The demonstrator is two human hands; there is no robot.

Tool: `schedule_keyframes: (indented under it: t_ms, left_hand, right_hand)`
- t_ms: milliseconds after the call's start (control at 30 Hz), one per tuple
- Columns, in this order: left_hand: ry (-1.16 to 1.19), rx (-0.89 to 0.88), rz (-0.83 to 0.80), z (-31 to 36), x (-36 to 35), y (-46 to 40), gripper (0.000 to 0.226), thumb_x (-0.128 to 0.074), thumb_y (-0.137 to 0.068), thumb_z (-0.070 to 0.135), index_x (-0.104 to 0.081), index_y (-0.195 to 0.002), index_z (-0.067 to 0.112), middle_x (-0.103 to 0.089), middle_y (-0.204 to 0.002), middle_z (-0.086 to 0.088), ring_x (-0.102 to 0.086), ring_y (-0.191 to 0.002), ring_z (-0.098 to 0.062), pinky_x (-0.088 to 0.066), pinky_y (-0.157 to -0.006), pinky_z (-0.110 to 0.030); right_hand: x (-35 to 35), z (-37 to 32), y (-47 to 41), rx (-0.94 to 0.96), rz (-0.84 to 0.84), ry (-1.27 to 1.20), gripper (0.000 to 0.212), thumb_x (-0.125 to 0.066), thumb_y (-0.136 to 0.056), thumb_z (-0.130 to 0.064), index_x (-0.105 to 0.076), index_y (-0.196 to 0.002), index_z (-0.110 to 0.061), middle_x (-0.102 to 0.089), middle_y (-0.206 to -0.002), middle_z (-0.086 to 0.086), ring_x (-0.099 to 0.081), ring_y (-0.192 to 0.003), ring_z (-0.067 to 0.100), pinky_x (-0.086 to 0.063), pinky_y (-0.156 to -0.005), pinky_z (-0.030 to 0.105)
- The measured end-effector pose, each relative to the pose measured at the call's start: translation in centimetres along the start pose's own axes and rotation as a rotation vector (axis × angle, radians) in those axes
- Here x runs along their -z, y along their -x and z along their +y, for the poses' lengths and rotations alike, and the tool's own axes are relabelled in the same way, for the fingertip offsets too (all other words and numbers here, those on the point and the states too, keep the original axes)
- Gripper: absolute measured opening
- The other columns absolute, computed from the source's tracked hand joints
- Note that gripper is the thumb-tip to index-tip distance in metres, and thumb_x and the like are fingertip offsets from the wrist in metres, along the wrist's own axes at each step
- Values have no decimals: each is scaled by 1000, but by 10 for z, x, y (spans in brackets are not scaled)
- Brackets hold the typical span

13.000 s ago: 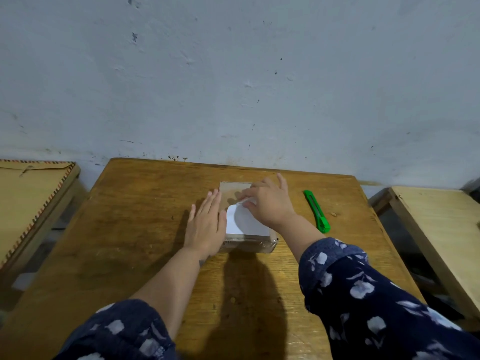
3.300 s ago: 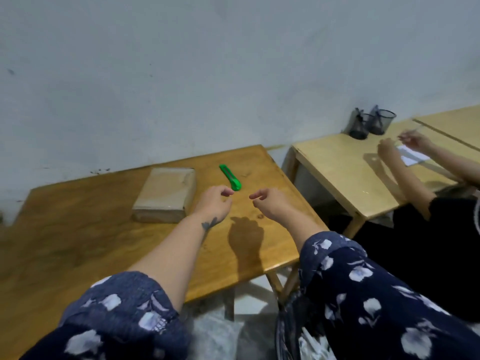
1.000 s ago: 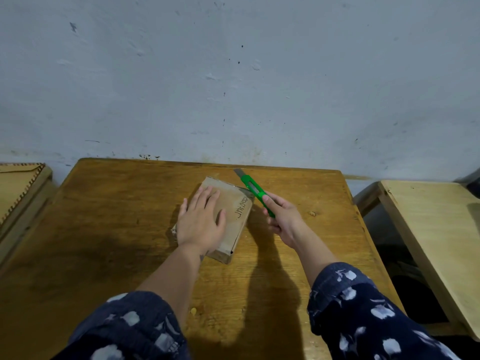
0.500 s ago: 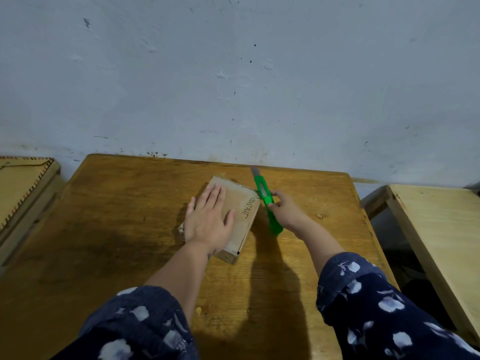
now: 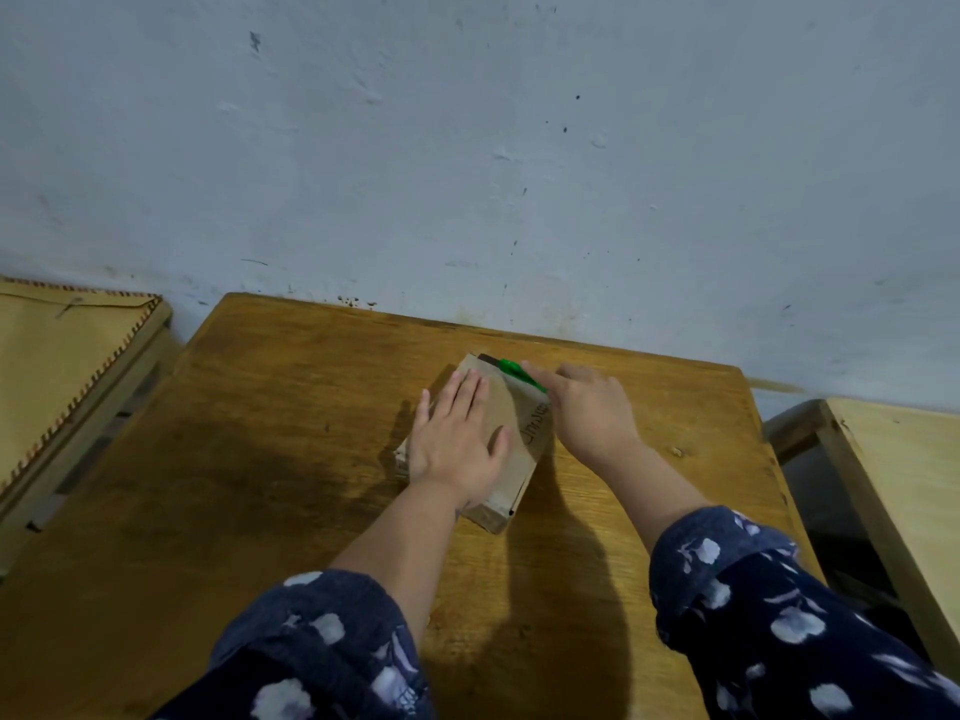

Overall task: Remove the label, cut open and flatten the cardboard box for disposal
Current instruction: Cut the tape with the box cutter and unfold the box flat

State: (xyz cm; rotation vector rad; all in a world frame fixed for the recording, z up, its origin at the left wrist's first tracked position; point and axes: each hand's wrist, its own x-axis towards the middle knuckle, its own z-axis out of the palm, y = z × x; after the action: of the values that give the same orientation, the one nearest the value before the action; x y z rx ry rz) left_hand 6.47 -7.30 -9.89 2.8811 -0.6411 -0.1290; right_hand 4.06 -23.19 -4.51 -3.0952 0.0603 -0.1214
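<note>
Box (image 5: 511,433) lies flat near the far middle of the table (image 5: 260,459), skewed so 1 corner points at the person. No label shows on its top face, so the cutting looks to be the step in hand. Left hand (image 5: 457,439) presses flat on the lid, fingers loosely spread, thumb out toward the right. Right hand (image 5: 587,413) is closed round the green knife (image 5: 519,375), index finger laid along it, the dark blade at the box's far right edge. The main risk is a slip: if the blade skids off the cardboard or the box twists under 1 palm, it could run toward the left thumb, which sits close to the cut line. Pressing too deep could score the table
</note>
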Motion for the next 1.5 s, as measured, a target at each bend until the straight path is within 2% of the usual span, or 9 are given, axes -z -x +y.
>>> schedule_keyframes:
  t_ms: [167,567,933,1100,1267,1400,1433,1500]
  left_hand:
    - [-6,0,7,0,-1,-1,70,-10,-94,57,3,-152,21,10,-161,4,16,-145,-12,1,-118,-47]
    - [-10,23,5,1,0,1,70,-11,-94,57,3,-152,21,9,-160,5,15,-145,-11,2,-119,-46]
    - [-10,13,-15,2,5,2,69,-12,-94,57,5,-151,21,10,-160,3,14,-146,-13,2,-119,-46]
    - [-10,16,-13,3,6,3,69,-11,-94,56,4,-151,21,10,-160,3,14,-146,-13,2,-119,-46]
    - [-17,10,-19,2,6,3,69,-10,-94,56,5,-151,20,10,-160,2,14,-146,-14,3,-119,-45]
    - [-8,15,-16,3,4,1,69,-10,-94,56,4,-151,20,10,-160,2,14,-146,-14,3,-119,-45]
    - [2,24,-11,3,3,0,69,-10,-95,56,3,-151,20,9,-160,2,13,-146,-15,3,-119,-45]
    - [34,65,6,6,2,-1,69,-12,-95,56,1,-152,19,6,-161,1,12,-147,-15,2,-119,-45]
  right_hand:
    - [1,-4,-1,-10,-13,69,61,-48,-93,-20,-25,-147,-36,-56,-114,3,-49,-108,24,-38,-83,37]
    - [8,-2,11,-59,-88,152,64,-48,-93,-19,-20,-147,-38,-53,-122,6,-45,-118,26,-39,-95,39]
    - [22,21,43,-147,-114,167,67,-42,-90,-8,-24,-146,-40,-54,-123,5,-46,-119,25,-38,-94,37]
    - [26,24,53,-177,-104,185,69,-41,-89,-6,-24,-146,-41,-56,-118,4,-47,-114,24,-38,-90,37]
    - [30,33,63,-246,-84,157,62,-41,-91,-12,-29,-144,-42,-58,-113,1,-49,-110,23,-38,-86,36]
    - [29,31,73,-306,-13,66,52,-38,-93,-17,-40,-140,-39,-63,-99,-1,-58,-91,21,-42,-72,34]
    - [26,29,73,-343,-6,1,49,-40,-93,-19,-44,-138,-39,-65,-95,-1,-60,-82,20,-44,-65,31]
    - [17,22,75,-502,-3,-284,41,-47,-94,-25,-50,-133,-37,-67,-84,-1,-59,-59,15,-41,-46,25]
